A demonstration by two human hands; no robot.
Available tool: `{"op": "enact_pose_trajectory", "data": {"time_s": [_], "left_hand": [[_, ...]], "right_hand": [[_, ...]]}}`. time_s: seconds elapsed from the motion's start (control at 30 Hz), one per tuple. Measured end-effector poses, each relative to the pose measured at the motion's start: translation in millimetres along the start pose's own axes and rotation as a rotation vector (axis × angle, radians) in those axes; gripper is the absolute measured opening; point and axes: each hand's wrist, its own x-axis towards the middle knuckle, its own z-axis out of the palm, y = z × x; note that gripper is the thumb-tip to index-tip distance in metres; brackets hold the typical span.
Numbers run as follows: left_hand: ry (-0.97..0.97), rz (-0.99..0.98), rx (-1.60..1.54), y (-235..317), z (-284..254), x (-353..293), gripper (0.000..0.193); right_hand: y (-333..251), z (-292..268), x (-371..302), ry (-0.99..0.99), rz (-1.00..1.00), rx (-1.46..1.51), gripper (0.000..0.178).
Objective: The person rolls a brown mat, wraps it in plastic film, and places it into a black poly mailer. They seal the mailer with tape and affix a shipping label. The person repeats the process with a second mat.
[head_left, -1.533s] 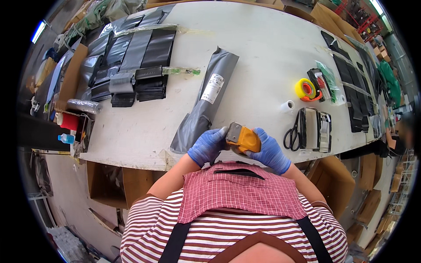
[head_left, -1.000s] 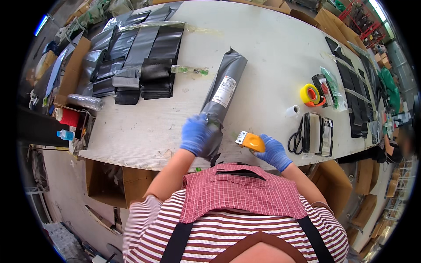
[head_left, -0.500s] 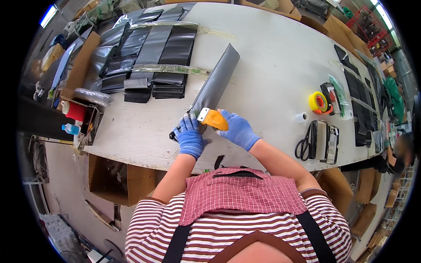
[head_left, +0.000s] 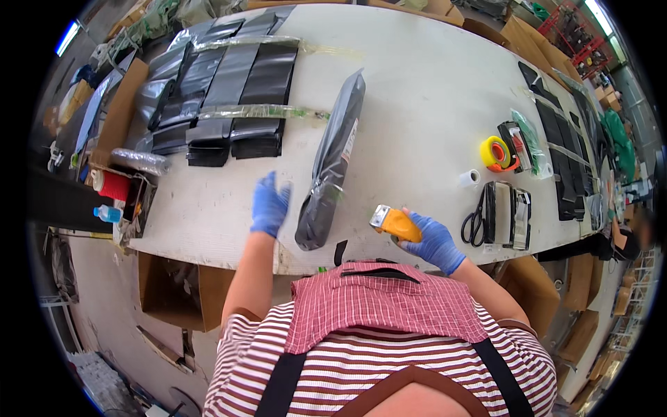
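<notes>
A long dark grey plastic-wrapped package (head_left: 332,163) lies slantwise on the white table (head_left: 410,118), with a white label on its side and clear tape across its lower part. Left of it, apart from the package, my left hand (head_left: 269,203) in a blue glove hovers open, fingers spread and slightly blurred. My right hand (head_left: 436,243), also gloved in blue, is closed round an orange hand tool with a silver metal head (head_left: 397,223), right of the package. A small black strip (head_left: 340,253) is at the near table edge.
Several dark flat packages (head_left: 236,83) lie at the far left under clear tape strips; more dark strips (head_left: 559,153) are at the right. Scissors (head_left: 474,224), a black-sided holder (head_left: 499,212), a white roll (head_left: 470,178) and a yellow tape roll (head_left: 495,152) sit right. A cardboard box (head_left: 184,288) stands below.
Both hands have come off the package: the left moved left and opened, the right moved right with the orange tool. The package has turned, showing its label, and its near end lies closer to me.
</notes>
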Motion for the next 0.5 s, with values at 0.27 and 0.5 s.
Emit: {"op": "enact_pose_trajectory", "data": {"time_s": [0.27, 0.5], "left_hand": [[-0.292, 0.123, 0.193, 5, 36, -34, 0.096], [-0.378, 0.028, -0.13, -58, 13, -7, 0.075]], "right_hand": [[-33, -19, 36, -0.274, -0.029, -0.285, 0.064], [-105, 7, 164, -0.636, -0.068, -0.445, 0.036]]}}
